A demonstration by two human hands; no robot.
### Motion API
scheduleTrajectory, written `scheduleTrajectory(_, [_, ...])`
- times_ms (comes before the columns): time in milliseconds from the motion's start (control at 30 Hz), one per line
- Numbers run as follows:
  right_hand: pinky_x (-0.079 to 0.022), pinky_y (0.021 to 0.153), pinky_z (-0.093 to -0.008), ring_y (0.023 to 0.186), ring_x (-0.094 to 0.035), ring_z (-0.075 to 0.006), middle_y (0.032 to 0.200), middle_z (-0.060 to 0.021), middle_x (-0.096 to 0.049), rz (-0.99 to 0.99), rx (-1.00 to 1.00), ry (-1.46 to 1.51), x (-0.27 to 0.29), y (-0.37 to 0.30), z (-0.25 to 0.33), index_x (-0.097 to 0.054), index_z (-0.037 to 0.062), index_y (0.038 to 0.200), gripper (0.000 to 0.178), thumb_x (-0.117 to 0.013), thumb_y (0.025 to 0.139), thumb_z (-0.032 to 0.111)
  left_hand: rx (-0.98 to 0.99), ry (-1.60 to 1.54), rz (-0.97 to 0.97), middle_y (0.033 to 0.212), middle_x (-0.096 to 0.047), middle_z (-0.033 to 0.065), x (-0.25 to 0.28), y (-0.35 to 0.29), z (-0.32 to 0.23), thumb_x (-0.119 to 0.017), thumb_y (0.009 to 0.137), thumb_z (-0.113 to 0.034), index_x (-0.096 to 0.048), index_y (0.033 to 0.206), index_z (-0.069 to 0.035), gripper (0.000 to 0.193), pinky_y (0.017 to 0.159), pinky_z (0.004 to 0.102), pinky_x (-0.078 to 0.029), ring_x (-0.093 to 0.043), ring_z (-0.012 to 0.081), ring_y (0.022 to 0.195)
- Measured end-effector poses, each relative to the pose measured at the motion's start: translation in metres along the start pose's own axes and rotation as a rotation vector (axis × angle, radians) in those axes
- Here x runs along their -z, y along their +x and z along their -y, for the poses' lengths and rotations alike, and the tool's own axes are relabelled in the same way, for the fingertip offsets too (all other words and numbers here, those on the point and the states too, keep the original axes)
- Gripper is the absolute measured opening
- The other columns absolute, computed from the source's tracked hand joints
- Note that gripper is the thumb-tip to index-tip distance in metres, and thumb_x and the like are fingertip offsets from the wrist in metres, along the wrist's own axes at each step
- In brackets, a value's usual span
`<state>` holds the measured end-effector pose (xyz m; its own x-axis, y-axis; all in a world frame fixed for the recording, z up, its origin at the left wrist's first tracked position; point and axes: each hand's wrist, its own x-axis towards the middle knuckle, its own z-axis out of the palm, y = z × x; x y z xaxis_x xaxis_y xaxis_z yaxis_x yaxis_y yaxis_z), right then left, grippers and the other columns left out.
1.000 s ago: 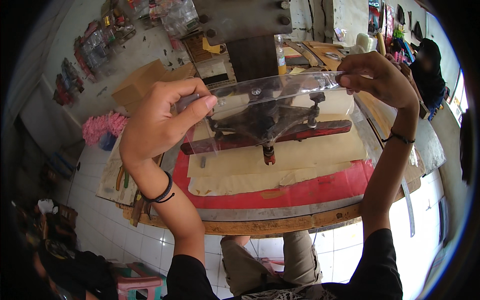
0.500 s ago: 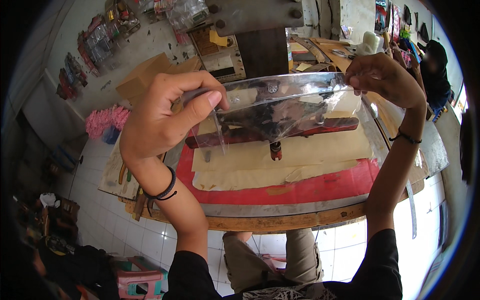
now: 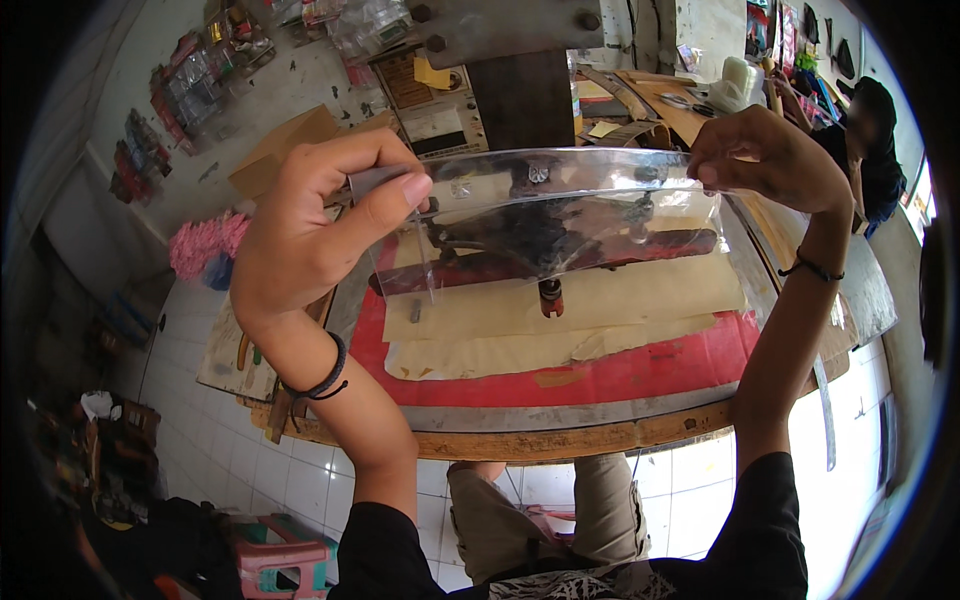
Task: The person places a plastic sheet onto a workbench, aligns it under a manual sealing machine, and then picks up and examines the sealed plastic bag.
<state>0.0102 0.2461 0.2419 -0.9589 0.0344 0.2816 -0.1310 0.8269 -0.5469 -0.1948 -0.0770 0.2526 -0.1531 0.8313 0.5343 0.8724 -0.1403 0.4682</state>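
A clear plastic sheet hangs stretched between my two hands, in front of a dark metal press. Its left upper end is pinched between the thumb and fingers of my left hand. My right hand pinches the other upper end, fingers bent over it. Through the sheet I see the press's dark red bar. Beneath it, tan paper sheets lie on a red sheet on the wooden-edged table.
The press's dark column rises behind the sheet. A cardboard box and a pink bundle are at the left. Scissors lie on the back right worktop. Another person sits at the far right; a pink and green stool stands low left.
My left hand has shifted slightly left with its end of the plastic sheet, and the sheet looks a little straighter. The right hand keeps its hold. The person at the right has moved an arm.
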Motion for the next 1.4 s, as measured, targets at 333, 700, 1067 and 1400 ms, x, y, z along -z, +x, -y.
scheduleTrajectory(333, [-0.05,0.066,-0.0262,0.071,-0.061,-0.0117,0.08,-0.0048,-0.067,-0.103,0.036,0.014,0.001,0.0,0.0,-0.071,-0.0024,0.099,0.023,-0.071,0.09,0.019,0.019,0.019,-0.013,0.068,-0.056,0.0015,0.001,-0.002,0.001,-0.061,0.093,-0.015,-0.061,0.083,0.003,0.021,0.058,0.0229,-0.039,-0.048,0.0054,0.062])
scheduleTrajectory(700, [-0.05,0.067,-0.0253,0.074,-0.061,-0.0096,0.083,-0.0033,-0.069,-0.282,0.108,-0.022,0.009,-0.005,-0.001,-0.069,0.0008,0.11,0.03,-0.069,0.093,0.026,0.07,-0.165,-0.034,0.067,-0.058,0.0013,0.0,-0.005,-0.009,-0.058,0.096,-0.018,-0.061,0.085,0.002,0.023,0.05,0.0216,-0.038,-0.049,0.0046,0.053])
scheduleTrajectory(1067, [-0.05,0.067,-0.0254,0.074,-0.06,-0.0103,0.086,-0.0038,-0.069,-0.244,0.088,-0.038,-0.003,0.004,-0.001,-0.07,-0.0002,0.108,0.026,-0.068,0.094,0.022,0.036,-0.169,-0.012,0.055,-0.049,-0.0016,-0.004,-0.007,-0.007,-0.058,0.096,-0.017,-0.06,0.083,0.001,0.022,0.043,0.0217,-0.034,-0.044,0.0042,0.045])
scheduleTrajectory(1400, [-0.049,0.063,-0.0247,0.072,-0.06,-0.0103,0.092,-0.0036,-0.07,-0.245,0.098,-0.114,-0.002,0.004,-0.003,-0.07,0.0017,0.104,0.022,-0.068,0.092,0.02,0.06,-0.144,0.002,0.057,-0.05,-0.0033,-0.002,-0.008,-0.003,-0.06,0.095,-0.019,-0.061,0.083,-0.001,0.022,0.043,0.0217,-0.032,-0.043,0.0023,0.047])
